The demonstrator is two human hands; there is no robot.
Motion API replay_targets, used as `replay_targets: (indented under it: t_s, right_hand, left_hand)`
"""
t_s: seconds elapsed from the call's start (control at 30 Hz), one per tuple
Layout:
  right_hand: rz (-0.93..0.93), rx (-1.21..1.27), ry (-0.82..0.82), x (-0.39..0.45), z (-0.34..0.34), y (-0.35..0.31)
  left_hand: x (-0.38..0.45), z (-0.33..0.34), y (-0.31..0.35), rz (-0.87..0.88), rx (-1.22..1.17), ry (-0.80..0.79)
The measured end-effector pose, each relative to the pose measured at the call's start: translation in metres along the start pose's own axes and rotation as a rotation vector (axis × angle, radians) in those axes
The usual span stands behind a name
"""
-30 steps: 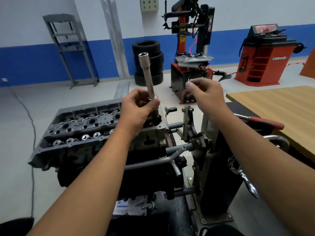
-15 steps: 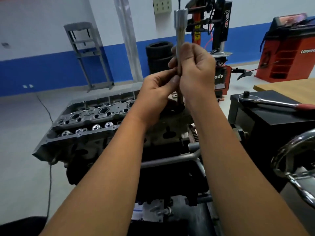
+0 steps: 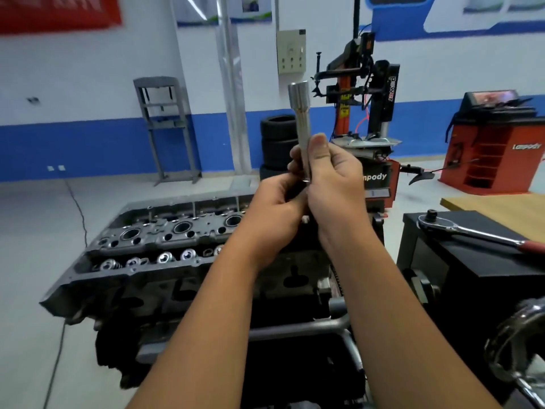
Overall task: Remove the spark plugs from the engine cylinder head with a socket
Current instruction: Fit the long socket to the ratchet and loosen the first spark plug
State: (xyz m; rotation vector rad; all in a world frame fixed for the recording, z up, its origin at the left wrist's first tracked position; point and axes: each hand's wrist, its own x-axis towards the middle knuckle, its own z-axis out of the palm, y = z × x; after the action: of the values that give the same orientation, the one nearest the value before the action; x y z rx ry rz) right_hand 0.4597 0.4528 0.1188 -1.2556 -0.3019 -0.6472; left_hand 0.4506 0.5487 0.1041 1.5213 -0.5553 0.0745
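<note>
Socket (image 3: 301,122): long, silver, upright; right hand (image 3: 333,184) fingers grasp it, left hand (image 3: 277,214) pinches base.

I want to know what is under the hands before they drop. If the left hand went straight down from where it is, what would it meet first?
Probably the cylinder head, near its right end. The left hand looks close above it; depth is unclear.

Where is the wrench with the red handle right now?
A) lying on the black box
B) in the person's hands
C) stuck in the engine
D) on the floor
A: the red-handled wrench lies flat on top of the black box, while both hands hold the long silver socket.
</note>
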Motion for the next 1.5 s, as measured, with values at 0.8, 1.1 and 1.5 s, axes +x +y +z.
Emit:
replay_targets:
  t_s: [0.8,1.1,1.5]
  right_hand:
    - [-0.018,0.093,-0.102,-0.006,-0.011,0.009]
    - [-0.009,0.066,-0.131,-0.003,-0.01,0.014]
    - [0.051,0.185,-0.076,-0.002,-0.013,0.013]
  left_hand:
    - [0.002,-0.005,-0.009,0.164,0.235,0.21]
    - [-0.004,0.002,-0.008,0.243,0.342,0.245]
    - [-0.003,0.001,-0.006,0.243,0.285,0.108]
